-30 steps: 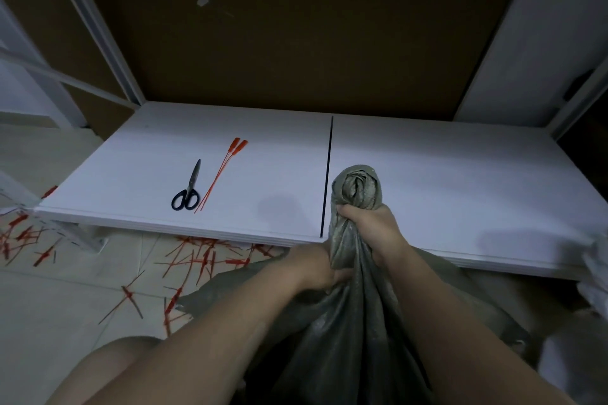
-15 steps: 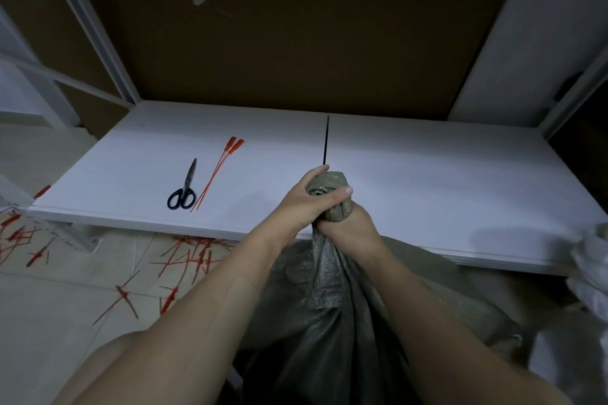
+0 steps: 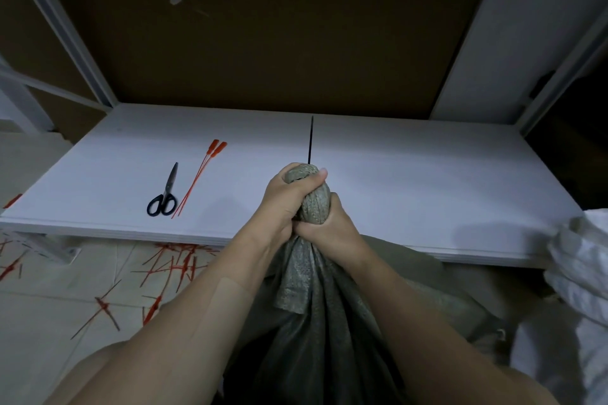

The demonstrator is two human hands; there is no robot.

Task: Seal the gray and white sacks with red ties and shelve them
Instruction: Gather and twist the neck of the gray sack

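Your gray sack (image 3: 317, 322) stands on the floor in front of you, against the front edge of the white shelf (image 3: 427, 181). Its woven mouth is gathered and twisted into a tight, rope-like neck that rises to a rounded knob. Your left hand (image 3: 283, 200) curls round the top of that neck, thumb pressed over the knob. Your right hand (image 3: 330, 227) wraps the neck just beneath, fingers closed tight on the cloth, touching your left. Both forearms reach forward and meet at the neck. Two red ties (image 3: 200, 174) lie on the shelf just beside the scissors (image 3: 163, 195), well left of your hands. A white sack (image 3: 579, 273) sits at your right.
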